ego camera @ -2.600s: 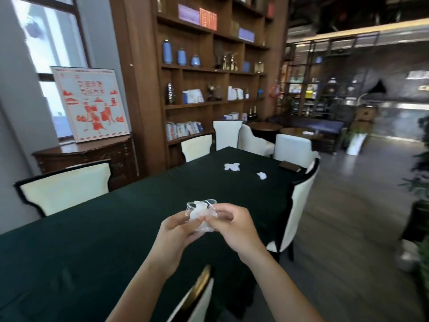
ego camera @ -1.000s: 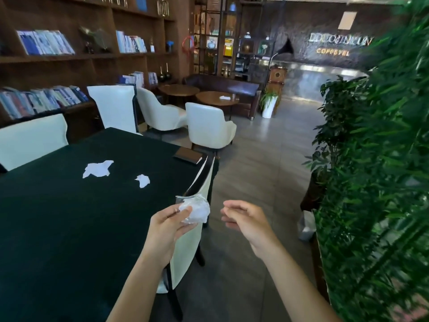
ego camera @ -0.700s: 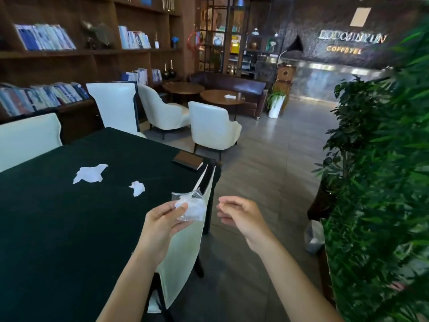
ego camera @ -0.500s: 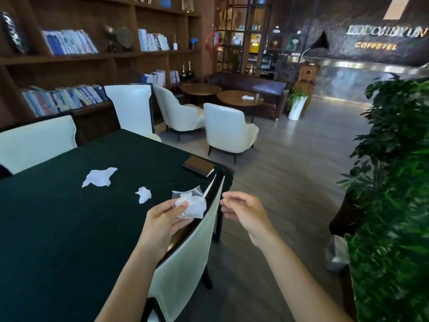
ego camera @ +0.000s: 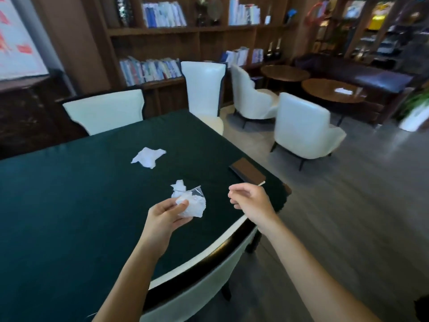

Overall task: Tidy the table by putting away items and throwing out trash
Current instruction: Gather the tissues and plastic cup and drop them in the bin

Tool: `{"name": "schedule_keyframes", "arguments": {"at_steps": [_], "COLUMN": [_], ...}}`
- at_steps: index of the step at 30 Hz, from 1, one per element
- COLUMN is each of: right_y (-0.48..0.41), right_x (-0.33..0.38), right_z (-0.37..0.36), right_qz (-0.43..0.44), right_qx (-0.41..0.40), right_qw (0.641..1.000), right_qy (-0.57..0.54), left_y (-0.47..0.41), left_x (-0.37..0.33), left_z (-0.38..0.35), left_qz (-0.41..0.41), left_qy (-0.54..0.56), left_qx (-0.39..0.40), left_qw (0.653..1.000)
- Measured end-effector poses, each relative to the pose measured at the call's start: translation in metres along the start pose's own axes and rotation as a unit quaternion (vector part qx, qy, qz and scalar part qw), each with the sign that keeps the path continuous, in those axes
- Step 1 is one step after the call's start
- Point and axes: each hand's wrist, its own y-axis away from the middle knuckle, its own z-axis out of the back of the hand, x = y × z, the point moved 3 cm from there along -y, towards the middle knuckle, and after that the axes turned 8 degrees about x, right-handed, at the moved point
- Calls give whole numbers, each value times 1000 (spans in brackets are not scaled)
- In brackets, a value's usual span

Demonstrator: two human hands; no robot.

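We see a long table (ego camera: 69, 205) under dark green cloth as our landmark. White chairs (ego camera: 104, 110) with black trim stand along its far side, another chair (ego camera: 204, 89) at its far end, one chair back (ego camera: 209, 273) at its near edge. Behind the table, a dark wood bookshelf wall (ego camera: 185, 43) with rows of books. Beyond the table's far right, white armchairs (ego camera: 301, 126), round wood tables (ego camera: 332, 89), a dark sofa (ego camera: 362, 73). Grey glossy floor (ego camera: 359, 205) right of the table.

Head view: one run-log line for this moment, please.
left hand: holds crumpled plastic cup with tissue | right hand: empty, loosely curled | table: two tissues, brown notebook
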Motion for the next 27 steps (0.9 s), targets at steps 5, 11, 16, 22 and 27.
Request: {"name": "schedule_keyframes", "arguments": {"at_steps": [5,11,16,22,27], "right_y": [-86,-174,-228,-278,-307], "right_x": [-9,-31,-51,-75,-96], "right_z": [-42,-107,-146,-180,-197], "right_qz": [2,-31,-67,-72,-80], "right_qx": [77,135,186,243,265], "right_qw": [988,973,946,896,866], "right_qy": [136,185,257,363,417], "left_y": [-31,-79,-119,-152,-156], "left_x": [9,13,17,24,37], "left_z": [40,92,120,139,143], "left_qz": [7,9,29,39,54], "left_qy": [-10,19,34,56,70], "left_qx": [-83,-146,-172,-197,-216], "left_qw": [996,989,984,978,972]}}
